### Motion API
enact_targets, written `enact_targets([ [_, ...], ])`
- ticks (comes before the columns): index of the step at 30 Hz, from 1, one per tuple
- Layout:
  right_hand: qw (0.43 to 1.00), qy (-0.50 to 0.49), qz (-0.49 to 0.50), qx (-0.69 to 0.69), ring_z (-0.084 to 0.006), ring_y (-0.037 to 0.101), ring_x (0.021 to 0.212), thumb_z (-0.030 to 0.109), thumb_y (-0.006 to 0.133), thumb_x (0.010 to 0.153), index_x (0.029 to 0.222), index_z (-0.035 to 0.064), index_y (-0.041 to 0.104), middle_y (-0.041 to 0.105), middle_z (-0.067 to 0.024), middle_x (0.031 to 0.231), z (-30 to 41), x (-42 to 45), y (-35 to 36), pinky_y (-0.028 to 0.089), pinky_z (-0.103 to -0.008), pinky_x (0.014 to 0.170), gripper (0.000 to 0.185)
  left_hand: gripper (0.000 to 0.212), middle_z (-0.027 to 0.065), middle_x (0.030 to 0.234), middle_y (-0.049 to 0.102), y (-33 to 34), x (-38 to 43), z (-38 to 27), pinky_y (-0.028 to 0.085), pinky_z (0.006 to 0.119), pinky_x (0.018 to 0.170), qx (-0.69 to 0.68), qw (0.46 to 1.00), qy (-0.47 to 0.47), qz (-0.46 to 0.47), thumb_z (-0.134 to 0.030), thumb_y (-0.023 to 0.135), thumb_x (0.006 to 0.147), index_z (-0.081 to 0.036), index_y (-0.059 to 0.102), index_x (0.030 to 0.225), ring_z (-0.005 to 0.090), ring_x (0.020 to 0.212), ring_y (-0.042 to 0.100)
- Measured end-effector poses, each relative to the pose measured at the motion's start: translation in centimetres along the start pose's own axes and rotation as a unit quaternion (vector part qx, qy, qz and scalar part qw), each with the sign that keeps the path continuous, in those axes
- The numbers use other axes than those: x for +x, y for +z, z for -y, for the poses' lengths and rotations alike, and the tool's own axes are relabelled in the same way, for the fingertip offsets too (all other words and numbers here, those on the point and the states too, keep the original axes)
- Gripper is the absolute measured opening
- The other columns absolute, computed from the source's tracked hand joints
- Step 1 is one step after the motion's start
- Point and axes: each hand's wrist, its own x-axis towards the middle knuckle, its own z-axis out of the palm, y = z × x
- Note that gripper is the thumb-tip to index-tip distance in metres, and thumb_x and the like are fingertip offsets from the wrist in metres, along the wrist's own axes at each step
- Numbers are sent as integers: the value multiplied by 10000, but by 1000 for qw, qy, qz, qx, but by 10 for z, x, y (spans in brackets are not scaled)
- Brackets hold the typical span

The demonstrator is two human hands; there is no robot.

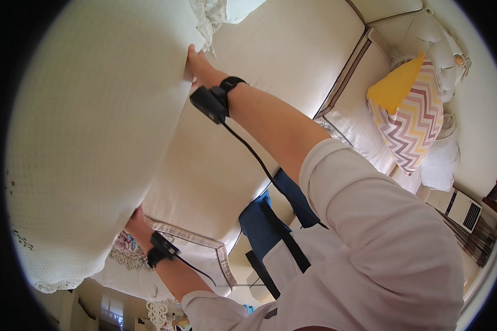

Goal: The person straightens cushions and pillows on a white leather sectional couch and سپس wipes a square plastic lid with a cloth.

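Observation:
A large white waffle-textured cloth [91, 124] with a lace border hangs raised over the left half of the head view. My right hand [199, 68] grips its edge near the top, with part of the fingers hidden by the cloth. Lower down, my left hand [138, 221] pinches the same edge, its fingertips mostly covered. Black devices with cables are strapped to both wrists. Beneath the cloth and between my arms lies the beige seat of a sofa [203, 178].
A chevron-patterned cushion [414, 120] and a yellow cushion [397, 85] lean on the tufted sofa back at the upper right. A floral embroidered cover with lace [128, 252] lies below my left hand. Blue fabric [259, 225] is close to my body, by the seat's front edge.

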Motion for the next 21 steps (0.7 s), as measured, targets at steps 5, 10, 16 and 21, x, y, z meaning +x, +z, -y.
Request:
enact_targets([
  [5,996,-75,6,43,-303,300,1291,672,412,825,1433,172,121,228,-92,1455,-78,-35,-79,316,-544,961,839,815,98,1390,363,9,-67,91,270,583,1039,-44,993,-37,-102,-645,527,773,-133,315,1369,351,1293,304],
  [10,978,80,-77,178,-259,436,1156,494,525,857,1333,123,313,374,-126,1335,-182,-147,-181,429,-439,889,640,652,129,1288,434,-39,-135,181,475,414,882,222,963,-134,-67,-511,402,917,-99,221,1388,291,1109,490],
  [16,943,127,-213,222,-185,560,906,354,545,868,1119,109,498,553,-49,995,-215,-258,-322,485,-362,765,353,426,95,1026,555,19,-191,255,482,366,802,316,900,-299,22,-364,448,937,-46,449,1221,215,912,553],
  [21,917,62,-273,285,-166,575,851,275,494,902,1078,100,531,568,-26,932,-218,-296,-437,483,-340,730,251,382,83,1025,579,151,-269,282,454,318,818,453,848,-181,206,-334,470,933,-18,510,1143,196,940,557],
])
